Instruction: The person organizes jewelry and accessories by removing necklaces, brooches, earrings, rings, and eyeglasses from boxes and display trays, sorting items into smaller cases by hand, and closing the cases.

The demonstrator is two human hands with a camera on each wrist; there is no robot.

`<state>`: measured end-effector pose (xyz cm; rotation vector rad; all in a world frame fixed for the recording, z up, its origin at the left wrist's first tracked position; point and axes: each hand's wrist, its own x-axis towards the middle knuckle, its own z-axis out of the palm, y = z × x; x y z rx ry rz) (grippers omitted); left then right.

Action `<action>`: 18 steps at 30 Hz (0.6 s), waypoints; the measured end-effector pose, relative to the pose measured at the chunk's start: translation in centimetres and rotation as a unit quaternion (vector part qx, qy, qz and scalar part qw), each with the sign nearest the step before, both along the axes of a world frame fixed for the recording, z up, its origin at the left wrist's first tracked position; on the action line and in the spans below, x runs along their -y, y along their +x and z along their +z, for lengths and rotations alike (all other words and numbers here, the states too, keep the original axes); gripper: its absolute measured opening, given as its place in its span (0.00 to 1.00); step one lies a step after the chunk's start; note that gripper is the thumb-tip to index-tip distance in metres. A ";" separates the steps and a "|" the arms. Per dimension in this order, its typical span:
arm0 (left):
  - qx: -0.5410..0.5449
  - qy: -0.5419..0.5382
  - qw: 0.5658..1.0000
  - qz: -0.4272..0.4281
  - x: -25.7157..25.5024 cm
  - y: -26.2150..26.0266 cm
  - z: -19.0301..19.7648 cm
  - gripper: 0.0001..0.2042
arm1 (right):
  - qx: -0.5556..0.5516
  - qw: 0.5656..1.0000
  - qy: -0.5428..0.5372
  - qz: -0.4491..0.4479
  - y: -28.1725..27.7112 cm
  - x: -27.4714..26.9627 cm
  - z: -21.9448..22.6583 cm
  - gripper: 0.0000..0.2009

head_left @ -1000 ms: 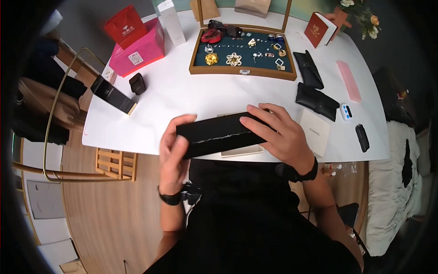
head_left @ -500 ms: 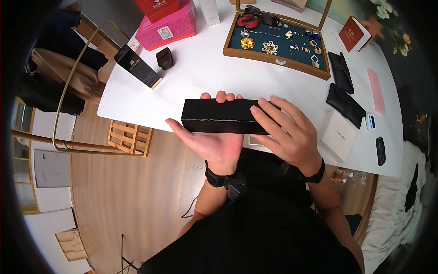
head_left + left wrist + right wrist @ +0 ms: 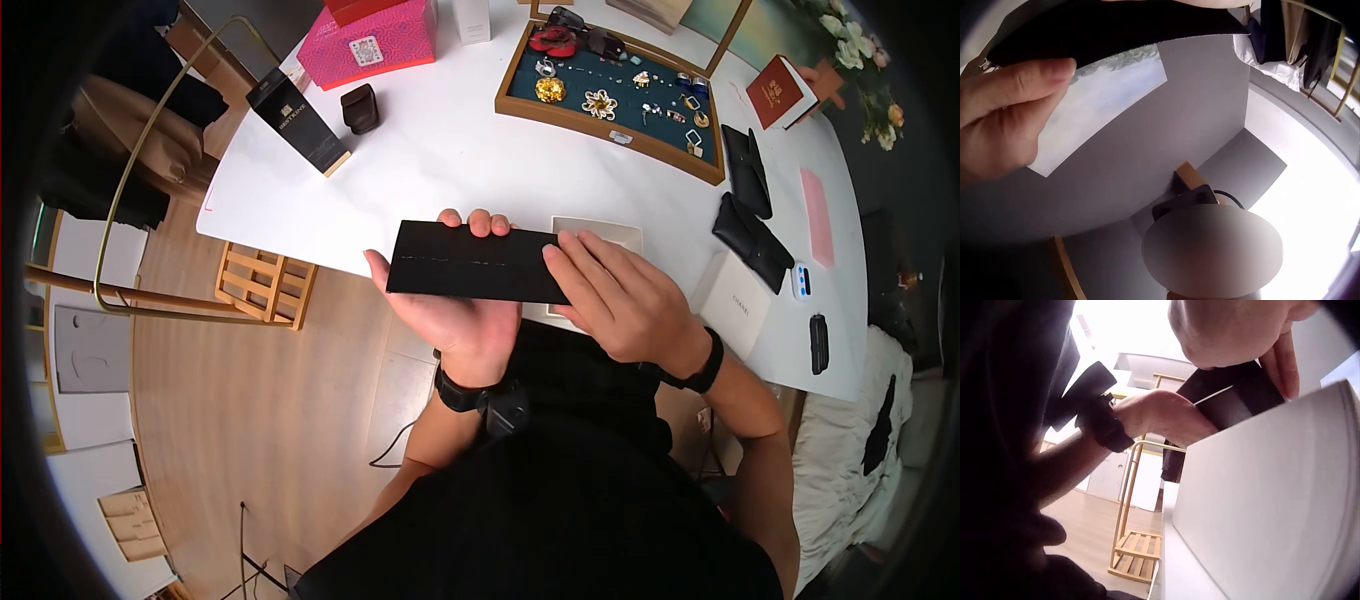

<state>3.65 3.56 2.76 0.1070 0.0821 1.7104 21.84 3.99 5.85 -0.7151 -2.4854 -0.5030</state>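
Observation:
A long black box is held above the table's front edge in the head view, a thin scuffed line along it. The left hand grips it from below, palm up, with fingertips curled over its far edge. Over the box's right end lies the right hand, its fingers extended and close together. In the right wrist view the black box shows beneath the right hand. An open white box on the table is partly hidden behind the right hand.
Behind the hands stands a jewellery case. A black carton and a small dark case are at left. Black pouches, a white CHANEL box and a pink strip lie at right.
The left hand has moved from the box's left end to underneath it, palm up. The black box has been turned, showing another side, and the head view has shifted.

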 end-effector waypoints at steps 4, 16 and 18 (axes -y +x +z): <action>0.022 -0.044 0.999 0.009 -0.2 0.9 0.9 0.37 | -0.080 0.996 -0.027 0.026 0.3 -1.3 0.7 0.16; 0.008 -0.037 0.998 -0.047 -0.1 1.0 0.5 0.24 | -0.345 0.902 -0.246 -0.087 0.6 -4.6 5.4 0.06; -0.045 0.033 0.976 -0.209 -0.3 0.1 0.3 0.26 | -0.359 0.887 -0.271 -0.108 1.6 -5.9 4.6 0.09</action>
